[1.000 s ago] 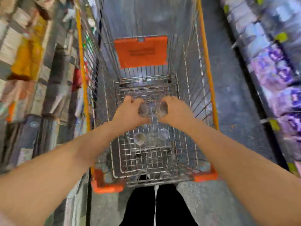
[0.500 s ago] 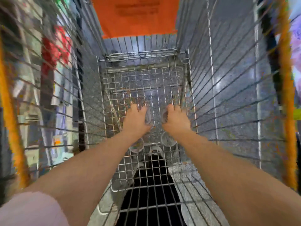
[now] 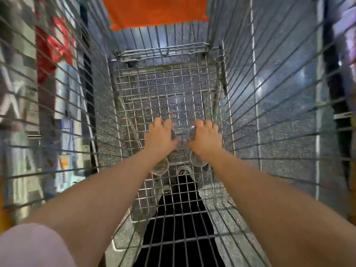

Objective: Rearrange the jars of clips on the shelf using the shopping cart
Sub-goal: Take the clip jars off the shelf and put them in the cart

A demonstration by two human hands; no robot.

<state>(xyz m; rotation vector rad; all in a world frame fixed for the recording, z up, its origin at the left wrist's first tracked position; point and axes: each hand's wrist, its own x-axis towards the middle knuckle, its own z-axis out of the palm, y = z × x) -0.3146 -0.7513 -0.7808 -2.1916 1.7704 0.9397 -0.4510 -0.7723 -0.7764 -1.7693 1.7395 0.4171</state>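
blurred store shelf [image 3: 48, 54] well left of the left hand, seen through the wire side of the shopping cart [image 3: 163, 87]. left hand [image 3: 160, 136] deep in the basket, fingers curled round a clear jar [image 3: 173, 134] on its inner side. second jar [image 3: 160, 167] on the wire floor, just under the left wrist. right hand [image 3: 207, 138] curled round a third jar [image 3: 192, 133], near the left hand's. fourth jar [image 3: 198, 160] under the right wrist. orange panel [image 3: 154, 10] well beyond both hands. jar contents too blurred to tell.
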